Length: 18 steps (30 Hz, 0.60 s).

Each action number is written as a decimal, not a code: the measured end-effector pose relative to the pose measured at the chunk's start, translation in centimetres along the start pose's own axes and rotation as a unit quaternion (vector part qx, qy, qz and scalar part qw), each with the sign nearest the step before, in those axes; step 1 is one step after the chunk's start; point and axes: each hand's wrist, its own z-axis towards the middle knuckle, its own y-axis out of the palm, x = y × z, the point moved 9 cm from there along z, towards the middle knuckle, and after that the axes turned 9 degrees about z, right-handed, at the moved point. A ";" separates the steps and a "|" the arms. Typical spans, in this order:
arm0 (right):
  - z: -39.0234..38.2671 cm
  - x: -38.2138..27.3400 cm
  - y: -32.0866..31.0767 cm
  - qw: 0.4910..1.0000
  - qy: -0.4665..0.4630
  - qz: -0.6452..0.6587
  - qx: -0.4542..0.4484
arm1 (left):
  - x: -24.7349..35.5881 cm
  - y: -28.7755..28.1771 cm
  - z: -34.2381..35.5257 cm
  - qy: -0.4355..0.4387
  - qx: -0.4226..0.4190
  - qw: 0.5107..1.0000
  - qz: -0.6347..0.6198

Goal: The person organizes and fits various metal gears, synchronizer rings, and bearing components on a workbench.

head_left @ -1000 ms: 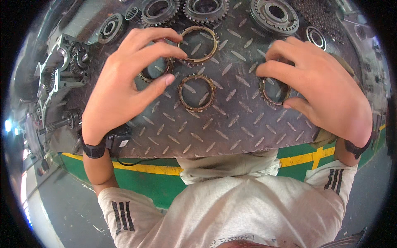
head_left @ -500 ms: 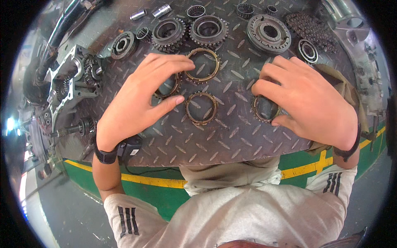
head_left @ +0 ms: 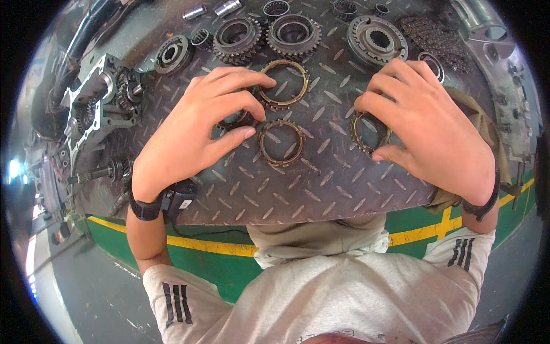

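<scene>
My left hand rests on the steel tread-plate bench, its fingers closed over a brass toothed ring that is mostly hidden. Two more brass rings lie just right of it: one by my fingertips and one beside my thumb. My right hand grips another brass ring between thumb and fingers, flat on the plate. Both wrists wear black bands.
Steel gears and a large hub line the far edge, with small sleeves and a chain. A gearbox housing with a shaft sits at the left. A khaki cloth lies at the right. Green floor with yellow lines is below.
The view has shifted, so the bench and hands sit lower in the picture and more gears show at the top. Both hands stay on the same rings.
</scene>
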 end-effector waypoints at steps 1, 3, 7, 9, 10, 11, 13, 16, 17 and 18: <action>0.0 0.0 0.0 1.000 -0.001 0.001 0.000 | 0.0 -0.1 0.0 -0.001 -0.001 1.000 0.001; 0.1 -0.3 -0.3 0.999 -0.015 0.011 0.033 | -0.1 -0.2 0.0 -0.003 0.008 1.000 -0.019; 0.7 -0.3 -0.3 0.999 0.003 0.017 0.042 | 0.2 -0.1 0.3 -0.006 0.022 0.999 -0.034; 0.8 -0.2 -0.2 0.998 0.005 0.002 0.062 | 0.5 -0.3 0.5 0.008 0.026 0.999 -0.040; 0.8 -0.2 -0.1 0.998 0.004 -0.001 0.068 | 0.6 -0.4 0.4 0.006 0.025 0.999 -0.040; 0.8 -0.2 -0.2 0.997 0.004 -0.011 0.081 | 0.5 -0.5 0.3 0.001 0.025 0.999 -0.047; 0.8 -0.3 -0.3 0.996 0.003 -0.020 0.091 | 0.4 -0.6 0.2 -0.004 0.026 0.998 -0.057; 0.8 -0.5 -0.2 0.997 -0.004 -0.002 0.071 | 0.7 -1.1 -0.2 -0.002 0.047 0.997 -0.057; 0.7 -0.5 0.0 0.998 -0.001 -0.003 0.056 | 0.7 -1.3 -0.1 0.002 0.052 0.996 -0.067; 0.6 -0.5 0.2 0.999 0.000 -0.002 0.043 | 0.8 -1.3 -0.1 0.005 0.057 0.995 -0.080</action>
